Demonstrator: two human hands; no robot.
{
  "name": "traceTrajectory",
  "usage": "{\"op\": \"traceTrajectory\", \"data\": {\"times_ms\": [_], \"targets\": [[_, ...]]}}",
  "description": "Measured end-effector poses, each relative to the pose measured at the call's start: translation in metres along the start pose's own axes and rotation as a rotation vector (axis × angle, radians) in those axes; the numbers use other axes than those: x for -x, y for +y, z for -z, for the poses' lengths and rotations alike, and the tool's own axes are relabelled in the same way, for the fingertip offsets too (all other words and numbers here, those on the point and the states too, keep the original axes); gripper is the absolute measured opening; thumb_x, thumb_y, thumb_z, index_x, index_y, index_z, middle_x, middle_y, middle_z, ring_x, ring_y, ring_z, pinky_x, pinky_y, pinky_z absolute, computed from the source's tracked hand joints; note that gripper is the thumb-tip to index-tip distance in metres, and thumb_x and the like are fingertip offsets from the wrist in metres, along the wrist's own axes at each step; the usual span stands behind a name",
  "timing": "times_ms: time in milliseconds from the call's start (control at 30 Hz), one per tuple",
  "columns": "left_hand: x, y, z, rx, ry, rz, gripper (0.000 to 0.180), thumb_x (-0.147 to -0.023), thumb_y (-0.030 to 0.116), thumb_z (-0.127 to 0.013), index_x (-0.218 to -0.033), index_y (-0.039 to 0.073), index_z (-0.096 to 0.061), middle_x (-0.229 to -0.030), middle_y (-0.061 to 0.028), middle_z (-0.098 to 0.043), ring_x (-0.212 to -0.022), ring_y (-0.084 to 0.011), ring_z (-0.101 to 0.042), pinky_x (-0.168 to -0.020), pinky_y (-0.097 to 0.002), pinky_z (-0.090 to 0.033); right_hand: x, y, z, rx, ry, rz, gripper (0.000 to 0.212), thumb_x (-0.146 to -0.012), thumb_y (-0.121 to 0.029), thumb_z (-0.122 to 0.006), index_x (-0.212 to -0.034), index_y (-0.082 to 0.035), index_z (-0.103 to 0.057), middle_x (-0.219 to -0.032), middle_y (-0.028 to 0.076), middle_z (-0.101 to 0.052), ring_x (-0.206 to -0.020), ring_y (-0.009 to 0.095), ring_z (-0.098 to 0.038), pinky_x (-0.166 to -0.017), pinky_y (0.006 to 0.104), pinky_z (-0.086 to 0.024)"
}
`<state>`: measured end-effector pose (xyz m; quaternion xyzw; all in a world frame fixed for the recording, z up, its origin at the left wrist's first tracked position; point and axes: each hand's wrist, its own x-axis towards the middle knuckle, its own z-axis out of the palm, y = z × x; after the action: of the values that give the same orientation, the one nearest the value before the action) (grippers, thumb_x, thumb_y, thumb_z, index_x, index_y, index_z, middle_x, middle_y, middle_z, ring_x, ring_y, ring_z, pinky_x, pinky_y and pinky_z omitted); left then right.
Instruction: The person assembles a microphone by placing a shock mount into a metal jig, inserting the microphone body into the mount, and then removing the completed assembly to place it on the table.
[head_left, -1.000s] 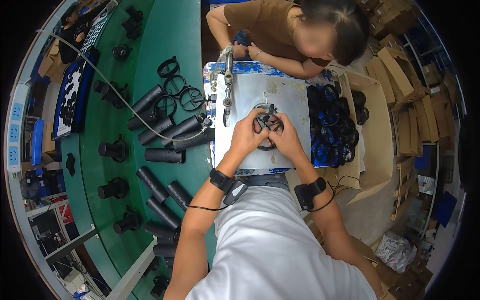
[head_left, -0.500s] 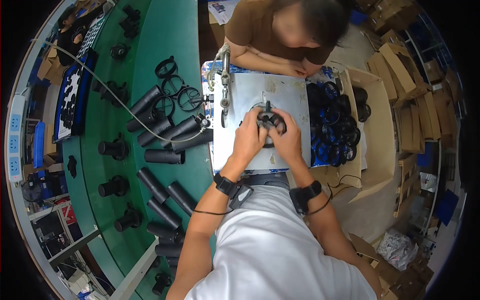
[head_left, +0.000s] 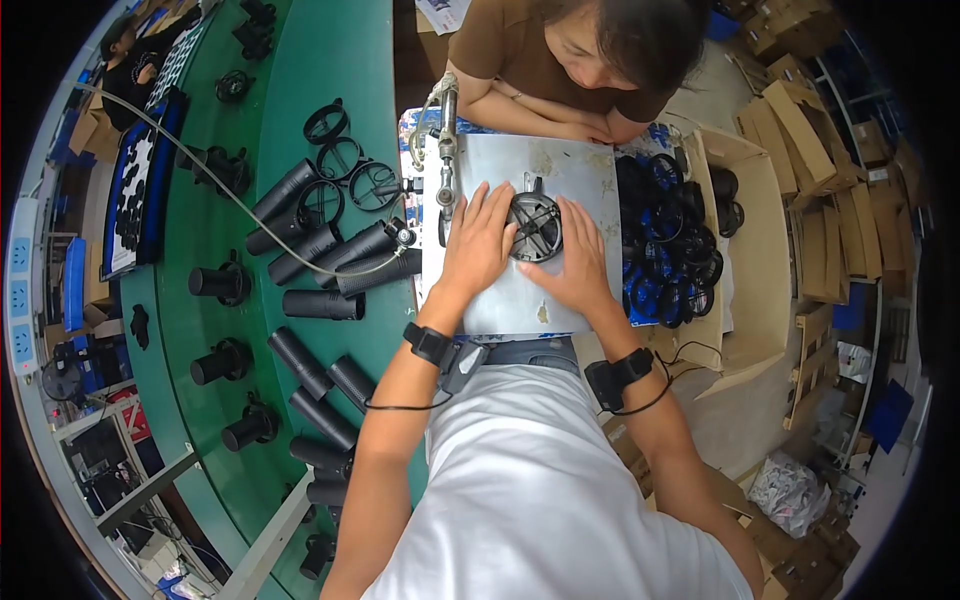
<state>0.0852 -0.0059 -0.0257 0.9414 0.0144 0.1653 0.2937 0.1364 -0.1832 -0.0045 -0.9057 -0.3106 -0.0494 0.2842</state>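
A black plastic ring with crossed spokes [head_left: 536, 228] lies on the grey metal plate [head_left: 485, 312] in front of me. On its left side rests my left hand [head_left: 477, 242], palm down, fingers stretched forward. My right hand [head_left: 578, 262] is at the ring's right side with its fingers extended and its thumb reaching toward the ring's near edge. Both hands are open; neither grips the ring. Whether the fingertips touch its rim is hard to tell. Beyond the ring, a small clear piece [head_left: 538, 186] stands at its far edge.
A metal air cylinder [head_left: 448, 120] with a hose stands at the plate's left edge. Black tubes [head_left: 323, 304] and loose rings [head_left: 325, 122] lie on the green table [head_left: 330, 50]. More black rings [head_left: 665, 235] are piled right, beside a cardboard box [head_left: 755, 340]. A person [head_left: 490, 50] leans on the far side.
My hands were closed around the ring and have let go of it. They have spread apart to its two sides, and the ring now lies flat in full view.
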Motion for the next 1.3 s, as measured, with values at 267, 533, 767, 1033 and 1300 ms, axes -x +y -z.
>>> {"op": "traceTrajectory", "data": {"times_ms": [267,533,767,1033,1300], "targets": [[0.016,0.002,0.060,0.350,0.177,0.240,0.022,-0.094,0.012,-0.051,-0.103,0.000,-0.067,-0.095,-0.0157,-0.071,-0.083,-0.0214,-0.070,-0.075,-0.0312,-0.053,-0.007,0.007,0.004,0.023,-0.077,0.010,0.106,-0.055,-0.045,-0.087,-0.141,-0.005,-0.040,-0.143,0.014,-0.044,-0.136,0.036,-0.035,-0.109,0.0476,-0.029],[-0.037,-0.137,0.052,0.094,0.279,0.813,0.046,-0.080,0.024,-0.059,-0.113,-0.007,-0.056,-0.107,-0.0280,-0.061,-0.098,-0.0381,-0.061,-0.086,-0.0419,-0.048,-0.017,0.018,0.014,0.082,-0.147,0.118,0.102,-0.056,-0.050,-0.086,-0.138,-0.005,-0.045,-0.146,0.011,-0.043,-0.138,0.036,-0.033,-0.111,0.0493,-0.026],[-0.056,-0.156,0.038,1.102,0.470,1.206,0.045,-0.084,0.027,-0.060,-0.117,-0.003,-0.055,-0.094,-0.0166,-0.056,-0.081,-0.0302,-0.059,-0.074,-0.0443,-0.048,-0.010,0.017,0.012,0.106,-0.185,0.068,0.103,-0.059,-0.054,-0.082,-0.141,-0.007,-0.042,-0.150,0.011,-0.035,-0.142,0.035,-0.025,-0.113,0.0538,-0.020],[-0.032,-0.115,0.065,0.710,0.768,0.591,0.025,-0.089,0.005,-0.056,-0.111,-0.005,-0.056,-0.110,-0.0130,-0.062,-0.095,-0.0203,-0.061,-0.086,-0.0313,-0.048,-0.011,0.019,0.020,0.077,-0.208,0.095,0.091,-0.066,-0.050,-0.078,-0.138,-0.006,-0.045,-0.148,0.013,-0.038,-0.141,0.035,-0.027,-0.114,0.0493,-0.021],[0.038,0.047,0.058,0.172,-0.016,-0.052,0.036,-0.080,0.009,-0.063,-0.115,0.010,-0.059,-0.112,-0.0104,-0.063,-0.069,-0.0283,-0.066,-0.063,-0.0379,-0.054,-0.028,0.009,0.022,-0.121,-0.041,-0.254,0.039,-0.074,-0.038,-0.076,-0.091,-0.003,-0.069,-0.088,0.012,-0.068,-0.081,0.031,-0.065,-0.077,0.0351,-0.052]]}}
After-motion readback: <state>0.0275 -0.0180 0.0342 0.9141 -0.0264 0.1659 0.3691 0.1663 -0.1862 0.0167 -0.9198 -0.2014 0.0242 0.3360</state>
